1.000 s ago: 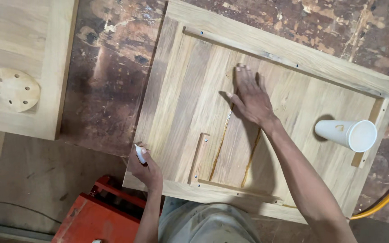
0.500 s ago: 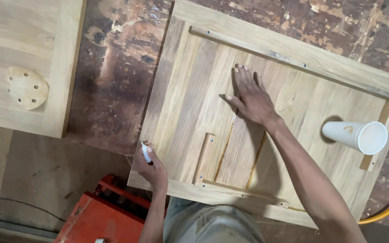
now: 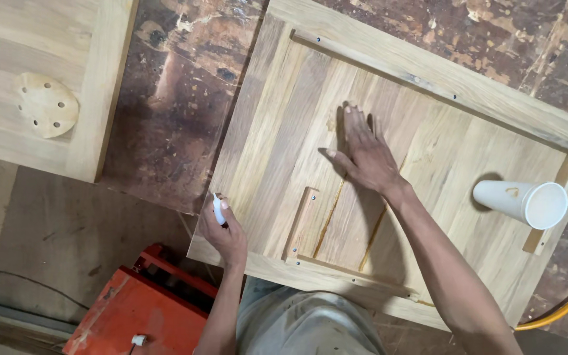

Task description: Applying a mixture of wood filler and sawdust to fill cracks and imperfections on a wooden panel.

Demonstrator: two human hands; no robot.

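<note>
The right hand (image 3: 363, 154) lies flat and open, fingers spread and pointing away from the person, pressing on the pale wooden panel (image 3: 284, 131), while the left hand (image 3: 225, 233) is curled around a small white tube (image 3: 218, 210) at the panel's near left edge, its tip pointing up and away. The panel is a smooth framed board of jointed planks with thin nailed strips, its long axis running from near left to far right across the worn, blotchy brown table (image 3: 179, 98). A white paper cup (image 3: 524, 200) lies on its side near the panel's right end, and a round holed sanding disc (image 3: 46, 105) rests on another wooden board (image 3: 8, 39) well apart at the left.
</note>
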